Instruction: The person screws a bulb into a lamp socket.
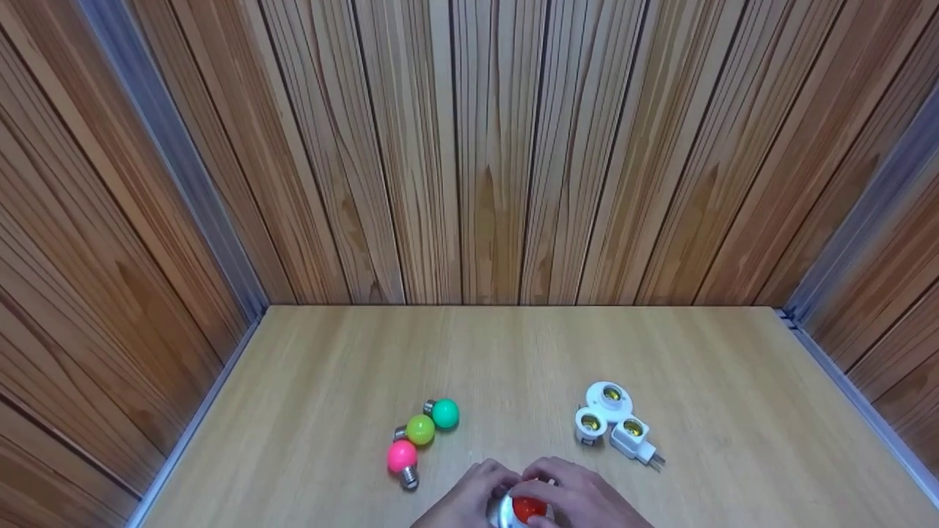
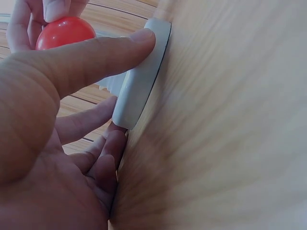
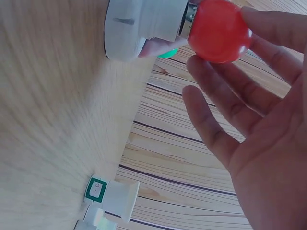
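Observation:
At the near edge of the head view, both hands meet at a white round lamp socket [image 1: 505, 513] with a red light bulb [image 1: 528, 507]. My left hand [image 2: 53, 120] grips the socket's wide base [image 2: 144, 79], thumb on one side and fingers on the other. The base stands on the table. Fingertips of my right hand [image 3: 259, 96] pinch the red bulb [image 3: 218, 31] by its globe. Part of the bulb's metal screw cap [image 3: 191, 14] shows at the socket's mouth; the rest is hidden inside.
Left of the hands lie a pink bulb [image 1: 401, 456], a yellow-green bulb [image 1: 420, 429] and a green bulb [image 1: 445, 413]. To the right stand a round-based socket [image 1: 620, 408], a small socket [image 1: 587, 433] and a plug-in socket [image 1: 629, 443]. Wooden walls [image 1: 491, 183] enclose the table.

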Demonstrator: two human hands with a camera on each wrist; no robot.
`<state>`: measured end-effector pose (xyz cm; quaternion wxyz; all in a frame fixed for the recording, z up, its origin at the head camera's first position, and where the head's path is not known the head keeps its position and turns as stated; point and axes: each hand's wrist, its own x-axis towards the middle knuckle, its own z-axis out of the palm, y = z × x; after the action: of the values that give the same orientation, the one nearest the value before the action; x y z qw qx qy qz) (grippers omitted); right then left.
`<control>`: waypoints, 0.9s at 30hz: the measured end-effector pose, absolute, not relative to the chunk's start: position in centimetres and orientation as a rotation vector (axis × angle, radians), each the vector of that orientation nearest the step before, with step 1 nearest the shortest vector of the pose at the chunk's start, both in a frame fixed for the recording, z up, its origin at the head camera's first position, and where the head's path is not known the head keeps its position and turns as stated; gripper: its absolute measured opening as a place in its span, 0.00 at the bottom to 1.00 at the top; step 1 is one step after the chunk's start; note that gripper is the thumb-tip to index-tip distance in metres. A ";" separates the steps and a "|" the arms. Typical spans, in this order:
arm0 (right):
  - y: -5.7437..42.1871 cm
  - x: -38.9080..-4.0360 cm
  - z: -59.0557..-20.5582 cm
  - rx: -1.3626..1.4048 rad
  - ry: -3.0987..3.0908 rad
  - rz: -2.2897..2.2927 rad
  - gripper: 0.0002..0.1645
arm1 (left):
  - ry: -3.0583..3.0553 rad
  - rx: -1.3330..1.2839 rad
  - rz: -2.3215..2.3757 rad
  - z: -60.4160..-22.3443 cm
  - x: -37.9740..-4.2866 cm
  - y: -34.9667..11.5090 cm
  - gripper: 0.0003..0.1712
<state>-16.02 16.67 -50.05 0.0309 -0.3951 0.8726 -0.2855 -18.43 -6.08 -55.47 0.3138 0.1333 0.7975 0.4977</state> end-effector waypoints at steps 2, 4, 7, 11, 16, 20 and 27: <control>16.6 -15.9 -50.0 -1.172 2.695 -0.884 0.20 | 2.101 0.361 1.316 -55.5 -18.3 -6.1 0.31; 16.5 -15.8 -50.0 -1.141 2.705 -0.886 0.22 | 2.106 0.378 1.316 -55.6 -18.3 -6.2 0.31; 16.2 -15.7 -50.0 -1.155 2.752 -0.867 0.21 | 2.132 0.442 1.321 -55.7 -18.3 -6.3 0.31; 15.9 -15.6 -50.2 -1.209 2.855 -0.823 0.17 | 2.195 0.542 1.329 -55.8 -18.3 -6.4 0.31; 15.7 -15.6 -50.3 -1.192 2.935 -0.738 0.18 | 2.190 0.502 1.313 -55.7 -18.3 -6.3 0.31; 15.6 -15.6 -50.2 -1.141 2.911 -0.725 0.20 | 2.158 0.455 1.299 -55.7 -18.5 -6.3 0.31; 16.0 -15.8 -50.1 -1.173 2.803 -0.776 0.31 | 2.154 0.475 1.281 -55.7 -18.7 -6.3 0.27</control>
<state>-15.79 15.98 -50.13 0.0030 -0.3740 0.8938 -0.2475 -18.67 -6.30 -55.66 0.2912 0.1781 0.8078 0.4805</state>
